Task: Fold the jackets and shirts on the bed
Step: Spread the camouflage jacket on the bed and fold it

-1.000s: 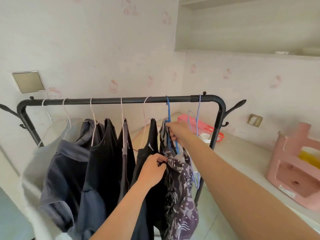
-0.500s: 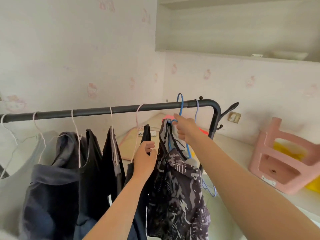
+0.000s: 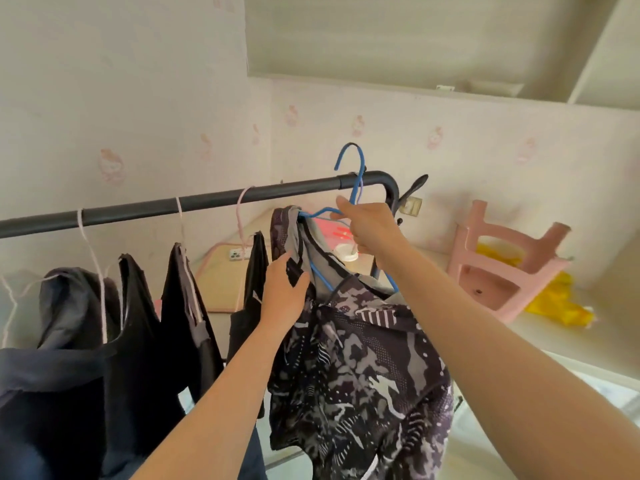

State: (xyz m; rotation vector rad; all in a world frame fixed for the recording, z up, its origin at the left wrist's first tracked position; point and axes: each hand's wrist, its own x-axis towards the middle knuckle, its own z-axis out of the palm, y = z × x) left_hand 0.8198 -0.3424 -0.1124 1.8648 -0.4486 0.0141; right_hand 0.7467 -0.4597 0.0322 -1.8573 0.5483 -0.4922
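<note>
A patterned purple-and-grey jacket [image 3: 360, 375] hangs on a blue hanger [image 3: 353, 174] whose hook is lifted above the black rail [image 3: 207, 202]. My right hand [image 3: 372, 226] grips the hanger just below its hook. My left hand [image 3: 284, 292] holds the jacket's collar edge on the left side. Several dark shirts and jackets [image 3: 138, 327] hang on pale hangers along the rail to the left.
A pink plastic stool [image 3: 502, 268] lies tipped on a white ledge at the right, with a yellow bag [image 3: 557, 299] beside it. A red basket [image 3: 329, 233] and a white cup [image 3: 346, 252] sit behind the rail. Walls close in behind.
My right hand has raised the blue hanger so its hook stands clear above the rail. The jacket came up with it. My left hand moved from the black garment onto the jacket's collar.
</note>
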